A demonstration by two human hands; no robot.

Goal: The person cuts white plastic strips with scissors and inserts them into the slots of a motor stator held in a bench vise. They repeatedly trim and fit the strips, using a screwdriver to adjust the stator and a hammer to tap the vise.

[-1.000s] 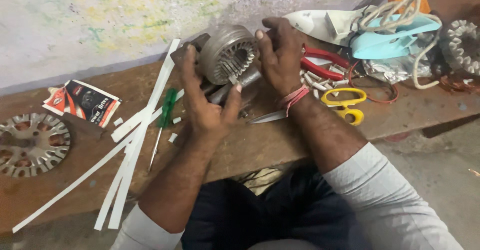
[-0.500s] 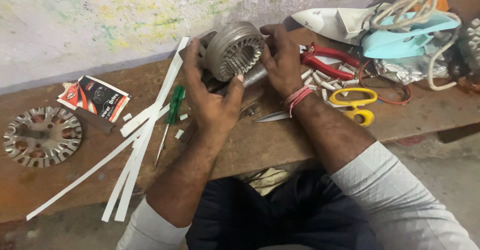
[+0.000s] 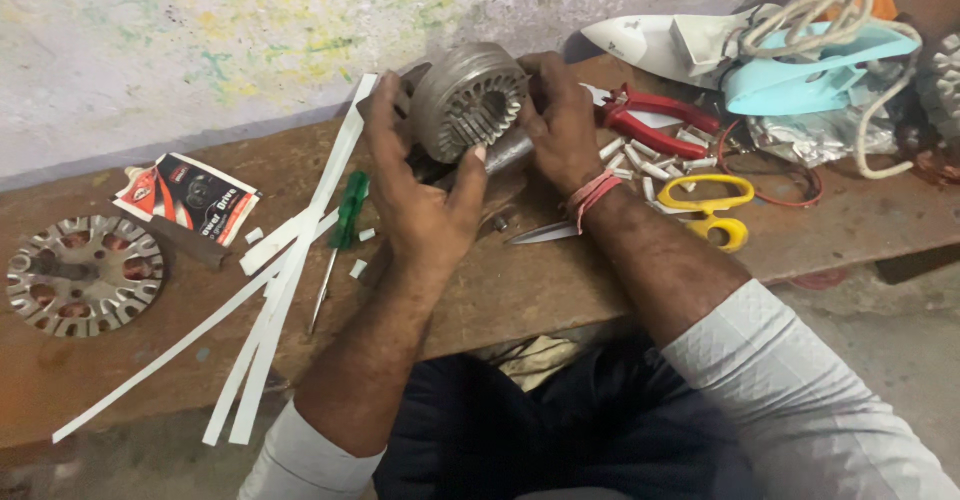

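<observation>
A round grey metal motor stator (image 3: 467, 100) with slots around its bore is held tilted above the wooden bench (image 3: 560, 280). My left hand (image 3: 425, 185) grips it from the left and below, thumb up against its lower rim. My right hand (image 3: 560, 120) clasps its right side, fingers over the top. A red thread band circles my right wrist. A dark metal piece shows under the stator between my hands.
Long white paper strips (image 3: 290, 260) and a green screwdriver (image 3: 342, 230) lie left of my hands. Further left are a packet (image 3: 187, 198) and a round slotted metal plate (image 3: 83, 275). Right: red pliers (image 3: 655, 120), yellow scissors (image 3: 700, 210), an iron (image 3: 800, 60).
The view has shifted slightly, with everything sliding a little left and down in frame. Both hands keep hold of the stator and have turned it slightly.
</observation>
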